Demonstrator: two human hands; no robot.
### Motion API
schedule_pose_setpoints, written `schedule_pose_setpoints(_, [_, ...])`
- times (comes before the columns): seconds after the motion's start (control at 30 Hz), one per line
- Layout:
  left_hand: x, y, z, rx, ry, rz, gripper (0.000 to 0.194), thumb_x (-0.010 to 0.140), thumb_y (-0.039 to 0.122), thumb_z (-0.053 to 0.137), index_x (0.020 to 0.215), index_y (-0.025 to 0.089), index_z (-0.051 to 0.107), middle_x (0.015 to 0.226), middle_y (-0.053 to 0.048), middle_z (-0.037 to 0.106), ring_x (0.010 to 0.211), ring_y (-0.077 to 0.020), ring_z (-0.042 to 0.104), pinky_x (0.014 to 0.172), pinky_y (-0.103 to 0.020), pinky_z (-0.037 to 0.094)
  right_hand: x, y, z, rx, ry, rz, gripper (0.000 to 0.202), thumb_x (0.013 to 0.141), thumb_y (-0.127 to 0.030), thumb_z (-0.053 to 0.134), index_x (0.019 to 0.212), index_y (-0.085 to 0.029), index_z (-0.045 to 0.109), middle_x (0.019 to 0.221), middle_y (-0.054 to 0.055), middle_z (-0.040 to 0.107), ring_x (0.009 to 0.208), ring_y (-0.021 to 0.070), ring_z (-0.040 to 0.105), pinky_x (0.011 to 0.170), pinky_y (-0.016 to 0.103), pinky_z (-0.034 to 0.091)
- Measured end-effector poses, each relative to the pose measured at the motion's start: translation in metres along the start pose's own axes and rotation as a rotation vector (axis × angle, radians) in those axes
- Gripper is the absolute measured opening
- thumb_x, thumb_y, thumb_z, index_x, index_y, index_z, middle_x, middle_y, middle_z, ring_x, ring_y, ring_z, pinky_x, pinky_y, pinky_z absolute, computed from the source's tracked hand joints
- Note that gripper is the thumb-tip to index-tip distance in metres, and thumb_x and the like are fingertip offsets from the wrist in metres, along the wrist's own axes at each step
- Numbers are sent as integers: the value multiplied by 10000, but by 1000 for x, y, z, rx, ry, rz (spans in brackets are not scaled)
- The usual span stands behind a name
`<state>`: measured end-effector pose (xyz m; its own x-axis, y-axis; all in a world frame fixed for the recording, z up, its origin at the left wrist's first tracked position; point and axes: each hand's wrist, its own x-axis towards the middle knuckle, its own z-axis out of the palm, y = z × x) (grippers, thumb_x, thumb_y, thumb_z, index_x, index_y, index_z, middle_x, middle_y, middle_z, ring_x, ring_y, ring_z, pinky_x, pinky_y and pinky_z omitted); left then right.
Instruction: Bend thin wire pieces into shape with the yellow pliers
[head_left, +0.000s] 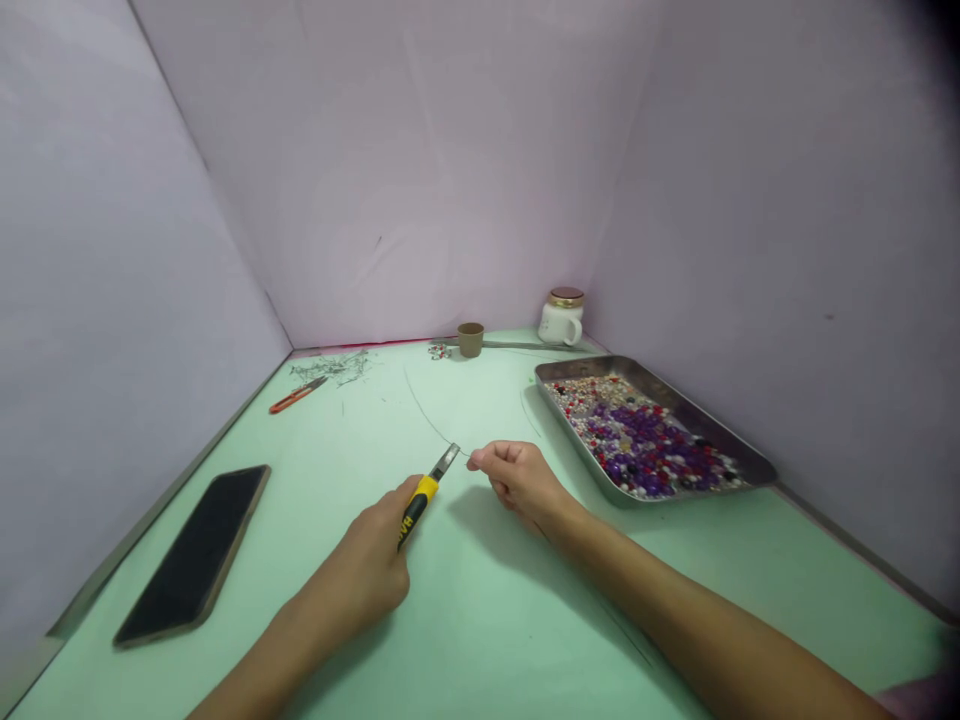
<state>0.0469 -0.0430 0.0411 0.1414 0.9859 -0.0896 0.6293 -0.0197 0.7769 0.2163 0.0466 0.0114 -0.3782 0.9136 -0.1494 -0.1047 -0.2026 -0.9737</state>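
Observation:
My left hand (379,550) is wrapped round pliers (427,495) with black and yellow grips and a metal head, seen partly edge-on. A thin dark wire (431,425) curves over the table from the upper left to the jaws of the pliers. Just right of the jaws, my right hand (521,480) pinches the wire near its end between thumb and fingertips. Both hands are a little above the pale green tabletop (450,620).
A metal tray (577,450) of mixed beads lies at right. Behind stand a small brown cup (471,342) and a lidded white mug (561,322). At left are orange thread snips (296,396), wire scraps (337,368) and a phone (195,555). Pale walls enclose three sides.

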Motion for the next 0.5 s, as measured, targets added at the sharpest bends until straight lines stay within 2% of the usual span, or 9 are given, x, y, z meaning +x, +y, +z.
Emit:
schedule_pose_setpoints(0.1, [-1, -2, 2, 63, 49, -9, 512, 686, 50, 428, 1172, 210, 412, 946, -77, 536, 852, -232, 499, 732, -300, 357, -2, -2, 3, -30, 18, 12, 209, 647, -338, 619, 630, -137, 566, 352, -98, 344, 314, 28, 216, 331, 189, 135])
schedule_pose_setpoints(0.2, [0, 0, 1, 86, 30, 38, 435, 730, 61, 406, 1133, 224, 442, 870, -46, 544, 777, -200, 499, 711, -275, 367, -4, -7, 3, -6, -5, -10, 192, 644, -324, 621, 626, -142, 564, 383, -80, 402, 322, 31, 285, 332, 179, 195])
schedule_pose_setpoints(0.33, [1, 5, -1, 82, 0, 108, 385, 780, 95, 392, 1132, 246, 434, 840, -12, 547, 725, -171, 477, 678, -244, 373, -6, -11, -1, 101, -124, 44, 175, 648, -293, 610, 715, -132, 604, 466, -54, 472, 355, 33, 358, 345, 166, 262])
schedule_pose_setpoints(0.4, [1, 5, 0, 58, -4, 132, 379, 787, 102, 396, 1136, 245, 433, 858, -9, 542, 748, -168, 478, 695, -242, 367, -5, -12, -3, 162, -185, 100, 178, 646, -258, 603, 763, -125, 616, 483, -51, 474, 359, 28, 343, 335, 157, 247])
schedule_pose_setpoints(0.5, [0, 4, 0, -51, -31, 104, 318, 784, 121, 418, 1075, 237, 469, 815, 8, 523, 735, -154, 461, 688, -242, 353, -4, -13, -7, 242, -235, 157, 139, 636, -222, 595, 727, -117, 609, 438, -69, 411, 342, 15, 258, 313, 149, 153])
